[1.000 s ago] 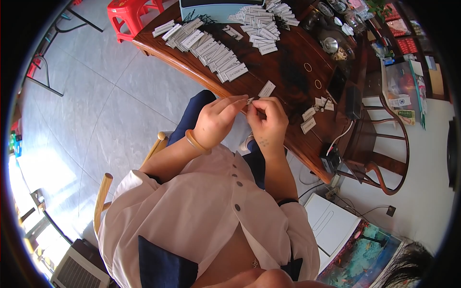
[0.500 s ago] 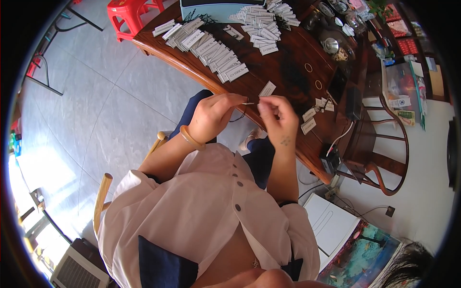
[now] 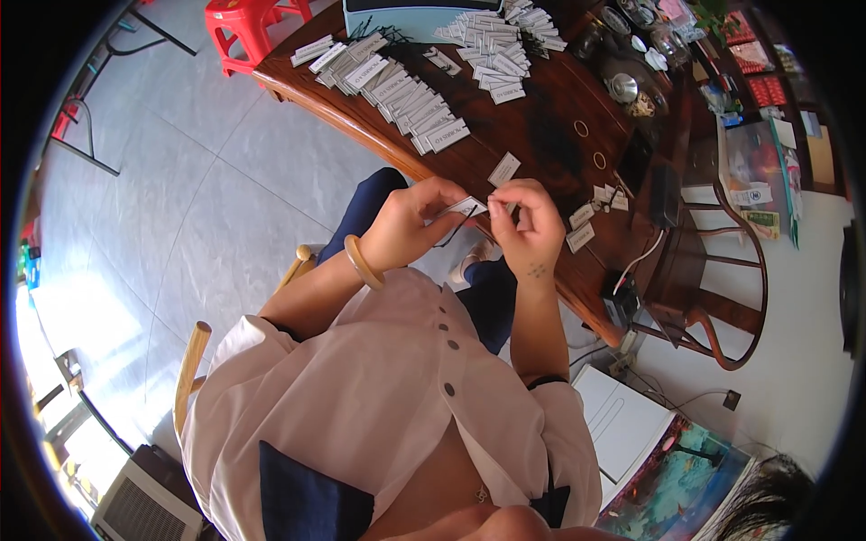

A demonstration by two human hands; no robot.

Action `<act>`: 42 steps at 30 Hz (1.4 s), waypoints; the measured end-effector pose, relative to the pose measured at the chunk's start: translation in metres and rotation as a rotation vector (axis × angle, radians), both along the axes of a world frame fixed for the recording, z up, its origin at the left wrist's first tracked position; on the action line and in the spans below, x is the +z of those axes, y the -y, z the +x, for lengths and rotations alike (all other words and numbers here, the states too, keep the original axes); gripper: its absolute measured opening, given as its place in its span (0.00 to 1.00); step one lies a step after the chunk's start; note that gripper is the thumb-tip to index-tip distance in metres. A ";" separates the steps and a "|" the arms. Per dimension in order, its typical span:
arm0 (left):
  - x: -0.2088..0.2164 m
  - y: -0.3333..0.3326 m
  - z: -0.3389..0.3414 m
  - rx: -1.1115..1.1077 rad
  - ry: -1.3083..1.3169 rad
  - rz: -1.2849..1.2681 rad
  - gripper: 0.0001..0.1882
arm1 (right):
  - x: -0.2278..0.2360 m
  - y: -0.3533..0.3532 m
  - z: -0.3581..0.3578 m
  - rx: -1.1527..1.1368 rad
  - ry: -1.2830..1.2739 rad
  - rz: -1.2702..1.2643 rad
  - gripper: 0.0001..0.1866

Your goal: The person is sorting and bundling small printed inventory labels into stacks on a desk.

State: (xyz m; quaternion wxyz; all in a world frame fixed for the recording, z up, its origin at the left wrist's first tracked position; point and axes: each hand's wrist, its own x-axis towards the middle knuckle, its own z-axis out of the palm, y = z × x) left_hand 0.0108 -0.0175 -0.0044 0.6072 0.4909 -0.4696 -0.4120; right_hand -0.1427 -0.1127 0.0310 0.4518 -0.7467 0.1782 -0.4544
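Observation:
A white hang tag (image 3: 466,206) is pinched between the fingers and thumb of my left hand (image 3: 404,227), just off the table's near edge. A black cord (image 3: 445,241) loops down from it. My right hand (image 3: 532,230) is closed in a pinch at the tag's right end, its fingertips meeting there; whether it grips the tag or the cord is too small to tell. One loose tag (image 3: 504,169) lies on the table just beyond my right fingers. Several more tags (image 3: 581,237) rest to the right of that hand.
Overlapping tags form a long row (image 3: 397,95) and another pile (image 3: 496,56) on the dark wooden table (image 3: 469,162). Behind them stands a light blue box (image 3: 424,20). Two rings (image 3: 581,129), a dark phone-like slab (image 3: 634,160) and a black box with a cable (image 3: 622,298) are farther right.
My left hand has turned and shifted slightly right, so the tag's white face now shows with the black cord across it. My right hand stays nearly in place, still pinched.

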 end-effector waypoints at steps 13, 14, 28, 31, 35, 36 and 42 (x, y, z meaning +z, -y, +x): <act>-0.001 0.003 -0.006 -0.110 -0.280 0.097 0.18 | 0.003 -0.005 0.010 -0.257 -0.272 -0.910 0.19; -0.001 0.003 -0.006 -0.141 -0.313 0.088 0.18 | 0.003 -0.008 0.009 -0.263 -0.238 -0.702 0.16; -0.001 0.004 0.008 -0.120 -0.174 0.192 0.09 | -0.006 -0.024 0.009 -0.127 -0.104 0.163 0.09; 0.004 0.002 0.011 -0.163 -0.243 0.163 0.10 | -0.006 -0.022 0.003 -0.010 -0.113 0.371 0.10; 0.008 0.001 0.009 -0.220 -0.365 0.160 0.09 | -0.012 -0.016 -0.004 0.154 0.041 0.475 0.11; 0.008 0.001 0.008 -0.222 -0.374 0.158 0.08 | -0.013 -0.015 -0.005 0.184 0.058 0.464 0.11; 0.011 -0.002 0.009 -0.215 -0.384 0.241 0.08 | -0.004 -0.017 -0.005 0.126 -0.123 0.320 0.12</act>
